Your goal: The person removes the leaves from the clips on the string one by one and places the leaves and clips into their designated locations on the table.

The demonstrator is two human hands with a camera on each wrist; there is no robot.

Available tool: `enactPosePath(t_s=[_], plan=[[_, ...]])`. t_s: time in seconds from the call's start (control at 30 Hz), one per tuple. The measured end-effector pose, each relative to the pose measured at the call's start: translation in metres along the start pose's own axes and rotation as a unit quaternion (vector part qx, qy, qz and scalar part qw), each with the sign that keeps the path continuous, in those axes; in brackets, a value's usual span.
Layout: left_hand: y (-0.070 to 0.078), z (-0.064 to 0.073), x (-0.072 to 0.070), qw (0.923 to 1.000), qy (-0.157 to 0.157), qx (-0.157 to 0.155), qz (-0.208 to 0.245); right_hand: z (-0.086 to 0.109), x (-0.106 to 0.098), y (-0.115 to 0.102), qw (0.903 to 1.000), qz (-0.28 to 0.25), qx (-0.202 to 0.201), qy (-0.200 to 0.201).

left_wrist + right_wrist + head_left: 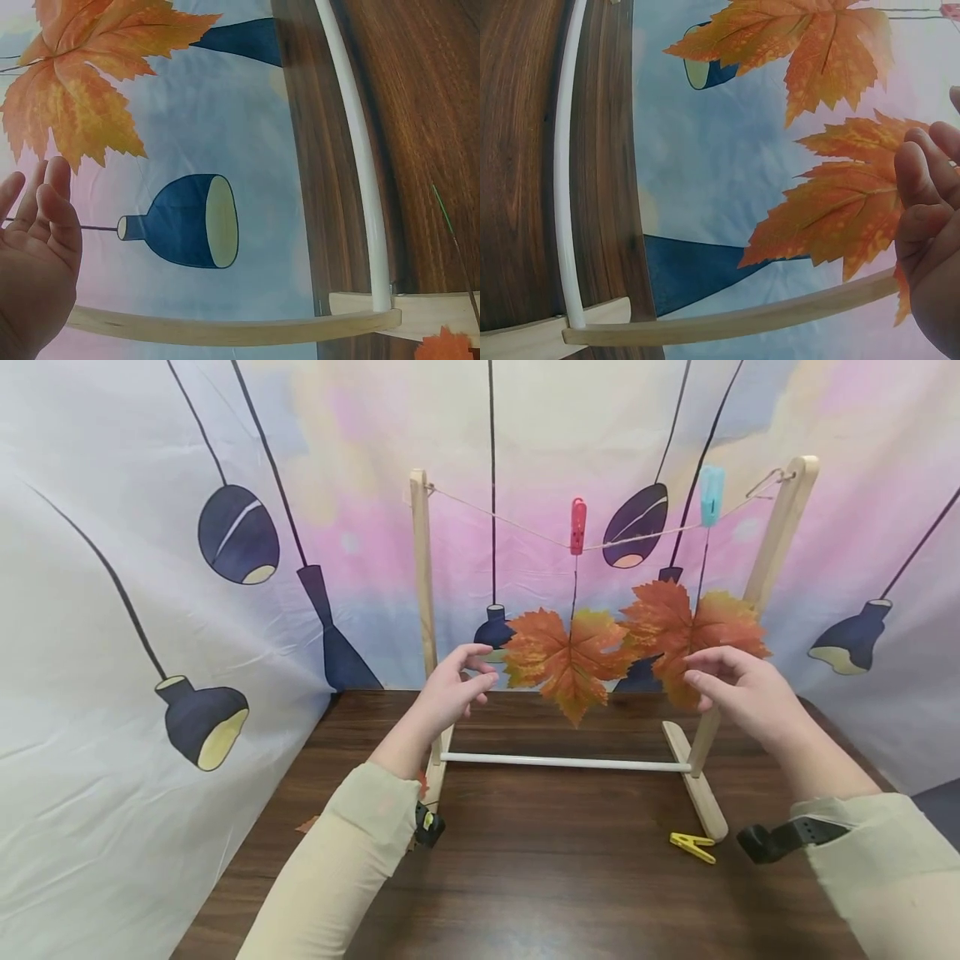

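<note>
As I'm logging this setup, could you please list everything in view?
Table: one, dark brown, below
Backdrop: one, pastel, behind
Printed lamps: several, dark blue, on backdrop
Wooden frame: one, pale, on table
Rod: one, white, low across frame
String: one, beige, across frame top
Clothespins: three, red and blue on string, yellow on table
Hanging leaves: two, orange-yellow, below string
Lower leaf parts: count unclear, orange, table's left
Sleeves: two, pale, lower left and right
Wrist cameras: two, black, at sleeves
Left hand: one, bare, left of leaves
Right hand: one, bare, before right leaf
</note>
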State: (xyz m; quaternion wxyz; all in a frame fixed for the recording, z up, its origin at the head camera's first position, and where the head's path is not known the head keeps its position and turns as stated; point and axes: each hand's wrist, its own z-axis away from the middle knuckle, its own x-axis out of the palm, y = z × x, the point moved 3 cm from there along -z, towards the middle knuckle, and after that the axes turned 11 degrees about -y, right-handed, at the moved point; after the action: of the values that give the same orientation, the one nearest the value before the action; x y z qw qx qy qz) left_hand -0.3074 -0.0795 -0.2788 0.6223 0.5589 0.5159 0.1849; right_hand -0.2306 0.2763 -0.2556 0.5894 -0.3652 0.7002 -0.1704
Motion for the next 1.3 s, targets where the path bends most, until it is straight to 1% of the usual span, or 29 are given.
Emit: enactPosePath(t_s=[0.1, 0.17, 0.4, 0.67, 0.8, 0.9, 1.07, 1.3], plan=[[0.002, -0.002, 0.001, 1.0, 0.0, 0.002, 0.001, -0.001, 0.0, -0.001, 0.9999, -0.001, 0.01, 0.001], [0.004, -0.003, 0.001, 1.0, 0.001, 0.006, 0.0, -0.003, -0.001, -0.003, 0.9999, 0.0, 0.01, -0.002], [0.011, -0.008, 0.002, 0.9997, 0.003, 0.023, -0.011, -0.009, -0.004, -0.009, 0.9999, -0.001, -0.011, 0.003], [0.012, -0.008, 0.005, 0.9999, -0.009, 0.006, -0.004, -0.012, -0.001, -0.012, 0.9998, -0.015, -0.014, 0.0], [0.014, -0.011, 0.005, 0.9998, -0.003, 0.017, 0.004, -0.018, 0.0, -0.015, 0.9996, -0.026, -0.012, -0.002], [0.019, -0.014, 0.009, 0.9996, -0.005, 0.027, 0.004, -0.022, 0.001, -0.018, 0.9994, -0.032, -0.009, -0.005], [0.023, -0.019, 0.013, 0.9993, -0.011, 0.034, 0.011, -0.026, 0.0, -0.024, 0.9997, -0.023, -0.012, 0.0], [0.028, -0.023, 0.013, 0.999, -0.009, 0.038, 0.02, -0.028, -0.003, -0.033, 0.9997, -0.011, -0.02, 0.006]])
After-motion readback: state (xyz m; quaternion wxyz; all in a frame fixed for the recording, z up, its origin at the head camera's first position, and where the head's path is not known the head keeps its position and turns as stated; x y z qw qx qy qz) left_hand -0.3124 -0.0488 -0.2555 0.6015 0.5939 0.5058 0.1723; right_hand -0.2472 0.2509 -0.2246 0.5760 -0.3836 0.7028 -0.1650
